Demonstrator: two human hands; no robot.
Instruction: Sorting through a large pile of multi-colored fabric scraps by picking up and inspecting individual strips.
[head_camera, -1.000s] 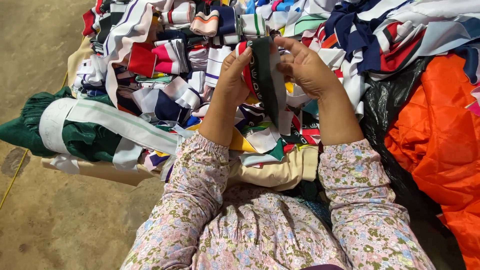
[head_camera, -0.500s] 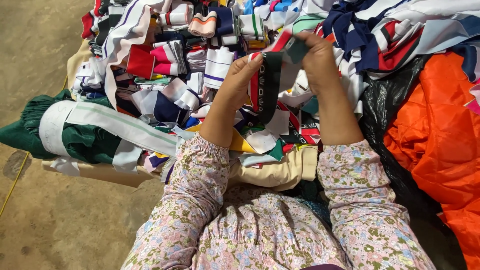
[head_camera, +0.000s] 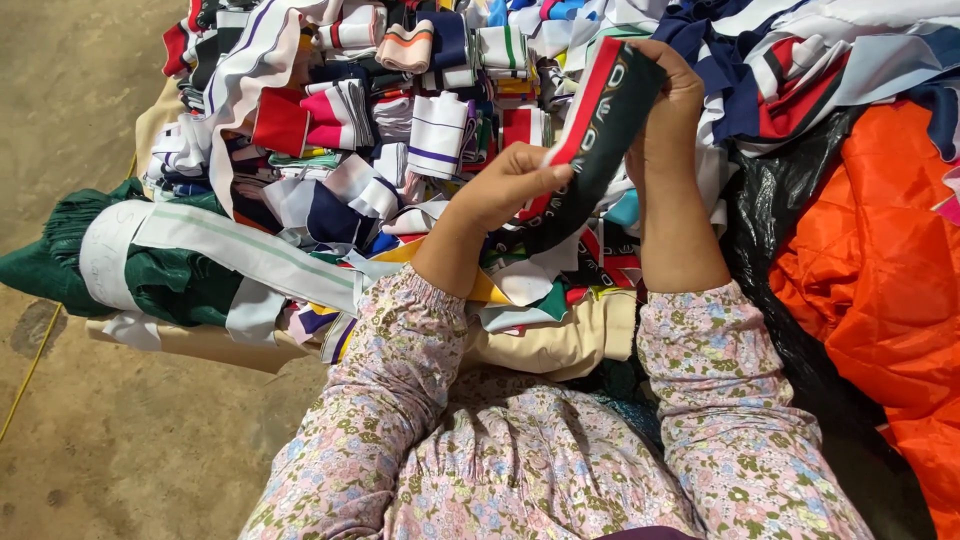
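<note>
Folded green knit (head_camera: 60, 255) lies at the pile's left edge. My left hand (head_camera: 505, 185) pinches the black ribbed band's (head_camera: 600, 125) red-edged side; my right hand (head_camera: 665, 105) grips its top, above heaped striped trims (head_camera: 420, 130). Orange quilted cloth (head_camera: 880, 260) lies right.

**Hidden and cropped regions, head view**

Dark knit strip with red edge (head_camera: 598, 130): lower end lost behind left hand (head_camera: 505, 185); pale pattern too small to read. Right hand (head_camera: 665, 110): fingertips hidden behind strip. Heap of striped knit collar pieces (head_camera: 400, 110): cut by top edge. Orange quilted fabric (head_camera: 880, 270): cut at right edge. Green fringed cloth (head_camera: 60, 260): cropped at left edge.
</note>
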